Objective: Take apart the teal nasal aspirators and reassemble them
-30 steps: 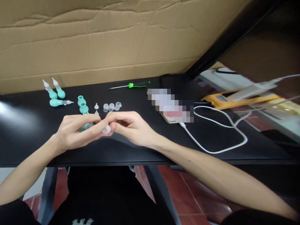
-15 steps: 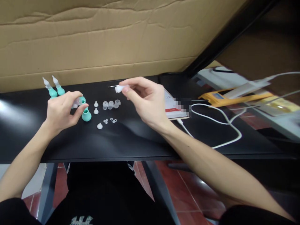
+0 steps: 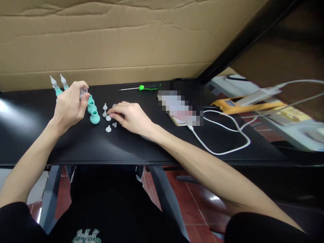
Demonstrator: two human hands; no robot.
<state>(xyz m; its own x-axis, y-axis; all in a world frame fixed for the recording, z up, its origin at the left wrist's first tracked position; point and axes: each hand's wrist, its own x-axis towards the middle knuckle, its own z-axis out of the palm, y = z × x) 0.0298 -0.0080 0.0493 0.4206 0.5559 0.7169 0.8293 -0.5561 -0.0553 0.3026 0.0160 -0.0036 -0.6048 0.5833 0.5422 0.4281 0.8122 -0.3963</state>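
Note:
My left hand (image 3: 70,103) is raised over the left of the table, its thumb and fingers closed on a clear plastic cup-like piece (image 3: 83,91). Beside it stand several open-necked teal bulbs (image 3: 95,117) in a row. My right hand (image 3: 130,117) is down at the tabletop, fingertips pinching a small white funnel-shaped piece (image 3: 108,117). Similar white pieces (image 3: 108,129) lie close by, along with tiny translucent rings or discs (image 3: 114,125). My right hand mostly hides the clear cups. Behind my left hand, teal bulbs with pointed translucent tips (image 3: 63,81) stand upright.
A green-handled screwdriver (image 3: 141,88) lies at the back of the black table (image 3: 83,148). To the right is a phone (image 3: 177,109) with a white cable (image 3: 215,153). A yellow device (image 3: 230,105) sits farther right. Cardboard (image 3: 126,44) walls off the back.
My right hand has moved left and down, bringing the white piece to the table beside the others. It no longer covers the screwdriver handle. My left hand still holds the clear piece, slightly higher.

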